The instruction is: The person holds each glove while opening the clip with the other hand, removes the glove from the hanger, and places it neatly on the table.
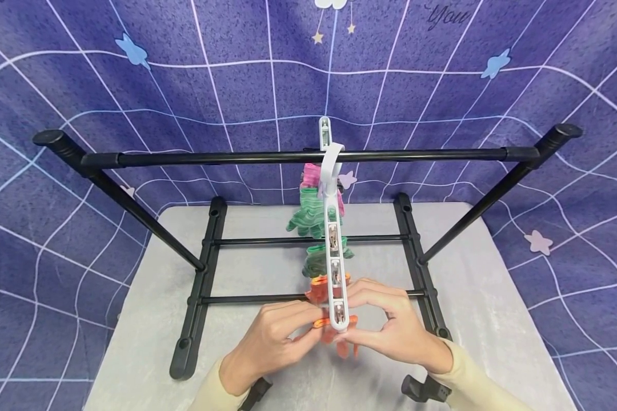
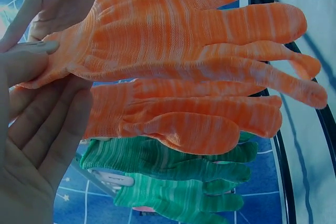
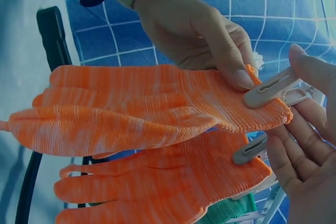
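Below the grip, the nearmost orange-and-white knit glove [image 2: 152, 45] hangs fingertips-down, long axis roughly vertical, cuff [image 3: 220, 100] pinched by the nearer left hand [image 1: 277, 337], while the right hand [image 1: 408, 331] pinches the pale plastic clip [image 3: 265, 90] at its edge.

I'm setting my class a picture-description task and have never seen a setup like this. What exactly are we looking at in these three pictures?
No machine works here, just two bare hands. The widest picture looks down from the wearer's head; the other two come from the left and right wrists. On the pale surface stands a black rack, with a white hanger hooked over its top. The left hand pinches an orange glove at its cuff; the right hand has its grip on a clip at that cuff. Behind hang another orange glove, green gloves and something pink.
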Tool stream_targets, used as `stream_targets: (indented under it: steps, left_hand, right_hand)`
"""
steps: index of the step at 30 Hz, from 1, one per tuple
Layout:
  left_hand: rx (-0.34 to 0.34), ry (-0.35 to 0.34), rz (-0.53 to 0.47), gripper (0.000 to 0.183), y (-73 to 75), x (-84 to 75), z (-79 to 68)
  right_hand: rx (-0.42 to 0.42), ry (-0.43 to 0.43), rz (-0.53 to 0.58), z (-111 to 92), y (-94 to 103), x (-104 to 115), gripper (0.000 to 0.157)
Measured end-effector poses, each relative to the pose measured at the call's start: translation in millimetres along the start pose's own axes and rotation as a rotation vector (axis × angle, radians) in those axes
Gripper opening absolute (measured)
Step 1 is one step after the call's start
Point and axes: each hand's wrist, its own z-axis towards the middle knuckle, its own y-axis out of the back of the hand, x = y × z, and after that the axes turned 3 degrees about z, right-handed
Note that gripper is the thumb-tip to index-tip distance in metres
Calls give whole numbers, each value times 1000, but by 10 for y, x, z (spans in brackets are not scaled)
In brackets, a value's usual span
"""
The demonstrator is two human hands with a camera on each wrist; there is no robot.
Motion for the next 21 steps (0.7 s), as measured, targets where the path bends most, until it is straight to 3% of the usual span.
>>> stream_targets:
  steps: [21]
  left_hand:
    - [6,22,-11,12,-29,-29,2]
  right_hand:
    - [-39,-3,41,-43,-5,-25,18]
